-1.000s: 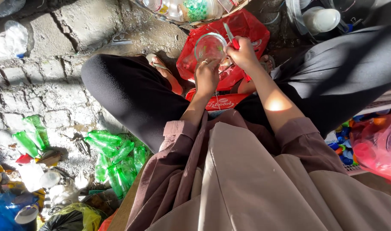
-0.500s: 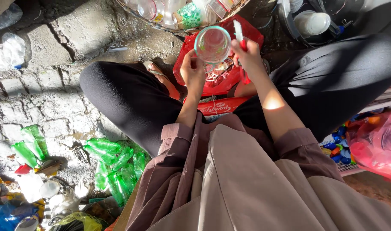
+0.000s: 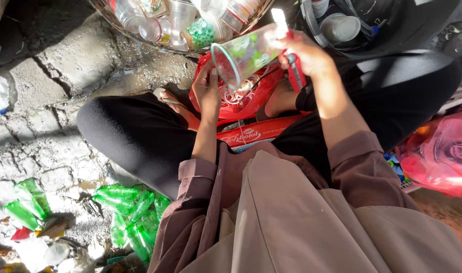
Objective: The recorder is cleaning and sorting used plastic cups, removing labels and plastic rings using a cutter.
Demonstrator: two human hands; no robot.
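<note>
Cracked stone paving [image 3: 49,76] strewn with flattened green bottles [image 3: 132,212] forms the ground where a seated person's crossed legs are seen from above. A clear plastic cup [image 3: 243,53] is held up above a red plastic bag [image 3: 241,96] in the lap, tilted with its open mouth turned toward the left hand [image 3: 208,91]. Compared with a second ago, the cup has been raised from low over the bag to just in front of a woven basket [image 3: 140,38] filled with clear cups and bottles, and it has been turned onto its side. The right hand's [image 3: 304,53] grip is clamped on the cup's base together with a red-handled cutter [image 3: 291,65], whose blade points upward. The left hand's grip is loose, its fingertips [image 3: 213,73] touching the cup's rim rather than closed round it. Judged from the lift, the cup has been brought closer to the basket. A dark bucket [image 3: 372,25] stands beyond the right knee.
</note>
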